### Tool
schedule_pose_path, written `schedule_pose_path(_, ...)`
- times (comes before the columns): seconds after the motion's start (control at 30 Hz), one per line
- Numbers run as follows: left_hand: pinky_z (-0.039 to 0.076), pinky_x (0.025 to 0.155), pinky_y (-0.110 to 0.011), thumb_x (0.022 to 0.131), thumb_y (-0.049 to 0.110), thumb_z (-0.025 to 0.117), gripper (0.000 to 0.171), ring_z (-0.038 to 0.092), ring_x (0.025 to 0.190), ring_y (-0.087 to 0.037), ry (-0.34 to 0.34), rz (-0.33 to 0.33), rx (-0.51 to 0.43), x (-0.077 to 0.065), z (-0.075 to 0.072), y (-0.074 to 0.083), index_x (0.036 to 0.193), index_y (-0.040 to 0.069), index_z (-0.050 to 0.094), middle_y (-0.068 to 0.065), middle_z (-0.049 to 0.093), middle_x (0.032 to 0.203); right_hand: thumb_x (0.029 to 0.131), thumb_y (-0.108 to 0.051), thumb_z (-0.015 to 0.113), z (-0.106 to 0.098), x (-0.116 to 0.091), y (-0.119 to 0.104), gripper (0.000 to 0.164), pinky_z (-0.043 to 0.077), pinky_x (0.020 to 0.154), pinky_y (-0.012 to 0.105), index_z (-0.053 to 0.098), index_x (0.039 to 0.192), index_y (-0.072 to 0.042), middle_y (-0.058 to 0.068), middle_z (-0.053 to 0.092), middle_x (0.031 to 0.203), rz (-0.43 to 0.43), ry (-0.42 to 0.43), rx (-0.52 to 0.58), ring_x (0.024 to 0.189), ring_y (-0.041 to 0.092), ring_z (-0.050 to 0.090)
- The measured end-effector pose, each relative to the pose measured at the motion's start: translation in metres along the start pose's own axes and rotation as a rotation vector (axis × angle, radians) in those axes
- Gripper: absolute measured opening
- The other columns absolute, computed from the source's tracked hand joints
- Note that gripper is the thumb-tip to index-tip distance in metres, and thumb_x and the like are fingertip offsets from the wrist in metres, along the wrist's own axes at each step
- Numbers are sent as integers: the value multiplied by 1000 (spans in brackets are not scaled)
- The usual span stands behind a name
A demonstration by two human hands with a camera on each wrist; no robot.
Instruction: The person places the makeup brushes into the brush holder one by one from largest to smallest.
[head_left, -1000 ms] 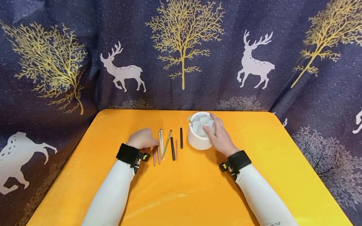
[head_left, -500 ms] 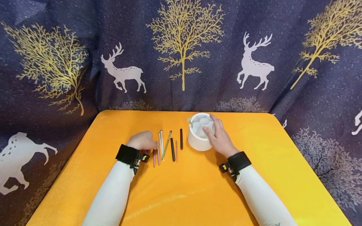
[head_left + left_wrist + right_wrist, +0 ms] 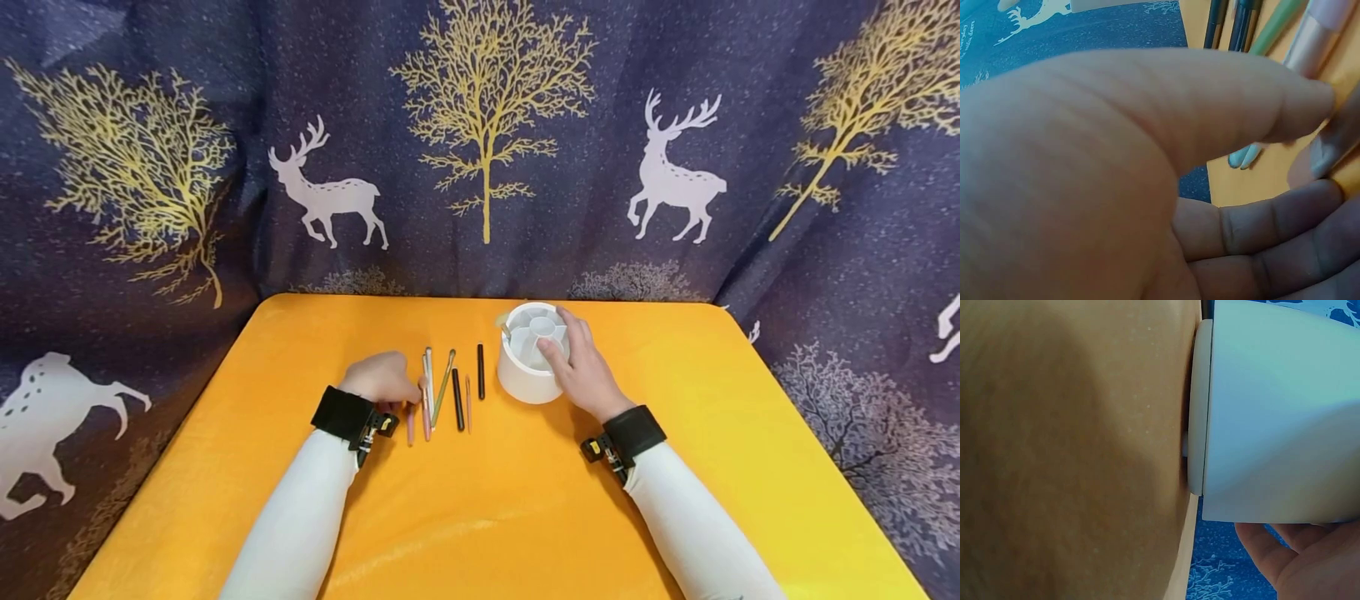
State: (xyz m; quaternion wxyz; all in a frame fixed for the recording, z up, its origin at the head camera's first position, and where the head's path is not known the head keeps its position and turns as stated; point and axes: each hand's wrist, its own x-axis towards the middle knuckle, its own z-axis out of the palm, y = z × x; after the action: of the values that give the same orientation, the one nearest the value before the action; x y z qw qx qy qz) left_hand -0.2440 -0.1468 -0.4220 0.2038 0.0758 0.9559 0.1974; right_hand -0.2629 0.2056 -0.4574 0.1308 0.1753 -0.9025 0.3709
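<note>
In the head view, my left hand (image 3: 382,377) is at the left of a row of slim brushes, its thumb and forefinger pinching a pink makeup brush (image 3: 427,423). In the left wrist view, the brush's metal collar (image 3: 1305,49) runs behind the thumb; its tip is hidden. Another pink brush (image 3: 410,425) lies partly under the hand. My right hand (image 3: 588,367) grips a white round divided holder (image 3: 527,385), thumb over the rim and fingers round the outer wall. One brush with a pale head (image 3: 502,320) leans in the holder's left compartment.
Right of the pinched brush lie white-handled brushes (image 3: 430,367), a green brush (image 3: 444,387), a black stick (image 3: 458,400), a thin orange-brown stick (image 3: 468,404) and another black stick (image 3: 481,371). The yellow table (image 3: 480,517) ends at a dark patterned curtain (image 3: 562,208).
One pink brush has shifted slightly right against the white-handled brushes, with my left fingers closing on it. My right hand and the holder stay in place.
</note>
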Motion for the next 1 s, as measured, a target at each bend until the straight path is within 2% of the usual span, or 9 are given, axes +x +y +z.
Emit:
schedule_pose_path(0.1, 41, 45, -30, 86, 32, 66, 28, 64, 57, -27, 0, -5, -4, 0, 1, 0, 70, 10, 71, -8, 66, 64, 101, -58, 41, 1, -1, 0, 72, 39, 102, 51, 18, 157, -20, 11, 35, 144, 0, 0, 2, 125, 25, 45)
schedule_pose_path(0.27, 40, 44, -30, 85, 28, 65, 27, 61, 53, -26, 11, 17, -5, 2, 3, -1, 66, 10, 70, -10, 64, 62, 101, -58, 41, 1, -1, 0, 70, 39, 102, 51, 16, 157, -26, 10, 35, 144, 8, 2, 2, 125, 25, 45)
schedule_pose_path(0.37, 39, 44, -31, 88, 31, 63, 31, 59, 51, -24, 17, 30, 0, 3, 3, -2, 66, 10, 69, -10, 64, 62, 101, -58, 41, 0, -1, 0, 69, 39, 102, 52, 15, 157, -28, 11, 35, 144, 5, 2, 1, 126, 26, 45)
schedule_pose_path(0.6, 38, 45, -31, 93, 37, 59, 39, 59, 51, -25, 13, 29, 0, 4, 2, -2, 67, 10, 70, -9, 64, 62, 101, -58, 40, 0, 0, 1, 70, 39, 102, 51, 15, 158, -24, 11, 33, 146, 9, -10, 10, 126, 25, 44)
schedule_pose_path(0.77, 41, 47, -32, 95, 39, 60, 41, 61, 53, -26, 38, 57, -26, 5, 0, -3, 68, 10, 71, -8, 65, 62, 101, -57, 41, -2, -1, 2, 69, 39, 101, 52, 15, 157, -26, 10, 34, 144, 17, 1, 17, 123, 25, 45)
schedule_pose_path(1.0, 45, 48, -35, 92, 44, 63, 41, 62, 55, -28, 45, 11, -88, 6, -1, -11, 71, 10, 71, -9, 65, 63, 101, -56, 42, 0, 1, -1, 69, 38, 102, 51, 16, 157, -25, 11, 35, 143, 0, -4, 20, 124, 25, 45)
